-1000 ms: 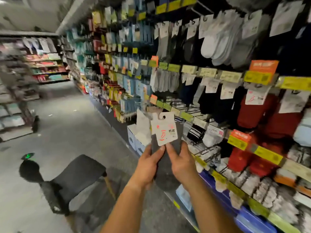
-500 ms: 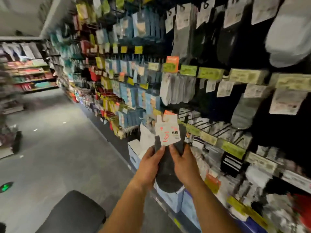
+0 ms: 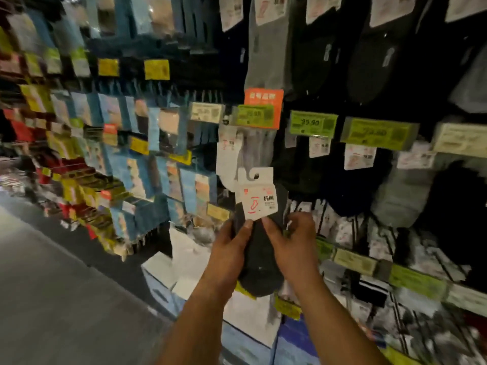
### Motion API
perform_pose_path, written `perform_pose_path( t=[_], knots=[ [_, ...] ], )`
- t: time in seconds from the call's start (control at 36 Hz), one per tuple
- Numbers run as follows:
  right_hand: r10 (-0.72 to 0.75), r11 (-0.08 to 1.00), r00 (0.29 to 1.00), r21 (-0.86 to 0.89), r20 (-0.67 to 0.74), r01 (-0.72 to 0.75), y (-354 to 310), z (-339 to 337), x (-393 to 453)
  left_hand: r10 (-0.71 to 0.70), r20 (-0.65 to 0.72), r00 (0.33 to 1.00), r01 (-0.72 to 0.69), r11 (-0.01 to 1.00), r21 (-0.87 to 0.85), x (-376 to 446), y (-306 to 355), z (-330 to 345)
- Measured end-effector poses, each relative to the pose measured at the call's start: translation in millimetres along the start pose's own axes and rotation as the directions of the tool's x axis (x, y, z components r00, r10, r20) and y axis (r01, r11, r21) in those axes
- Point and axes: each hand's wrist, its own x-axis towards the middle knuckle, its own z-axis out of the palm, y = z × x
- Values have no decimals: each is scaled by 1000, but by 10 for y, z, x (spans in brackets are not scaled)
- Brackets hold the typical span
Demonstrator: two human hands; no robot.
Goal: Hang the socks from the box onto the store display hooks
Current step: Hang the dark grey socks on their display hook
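Dim shop aisle, grey floor [image 3: 52, 299], blurred merchandise shelving [image 3: 87, 159] alongside

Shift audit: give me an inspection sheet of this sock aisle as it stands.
Surface: grey aisle floor, bare where it shows.
Job's things: dark sock pair with white header card, held up before the display, not yet on a hook.
Clutter: hanging grey and dark socks; green price tags; orange tag; blue packs, blurred; white boxes below.
Hands: left hand and right hand both grip the sock pair, thumbs in front.
Cables: nothing seen.
Surroundings: dim store wall of merchandise, left side motion-blurred.
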Motion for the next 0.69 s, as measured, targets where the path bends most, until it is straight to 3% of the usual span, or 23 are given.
perform_pose_path(
  t=[0.11, 0.19, 0.44, 0.56, 0.69],
  knots=[
    [82, 984, 996, 161, -18, -78, -113, 458, 171, -33, 123, 992, 33, 999, -3, 478, 84, -325],
    [102, 981, 992, 174, -74, -88, -151, 734, 256, -45, 209, 977, 47, 999, -6, 743, 157, -529],
    [60, 995, 980, 89, -191, -44, -254, 1028, 419, -114, 351, 929, 138, 989, -43, 1226, 212, -736],
    [39, 998, 970, 67, -242, -23, -244, 1077, 412, -227, 435, 872, 316, 938, -144, 1316, 241, -771],
    [131, 971, 954, 227, -269, -70, -228, 1131, 406, -221, 414, 883, 321, 928, -189, 1350, 198, -752]
  ],
)
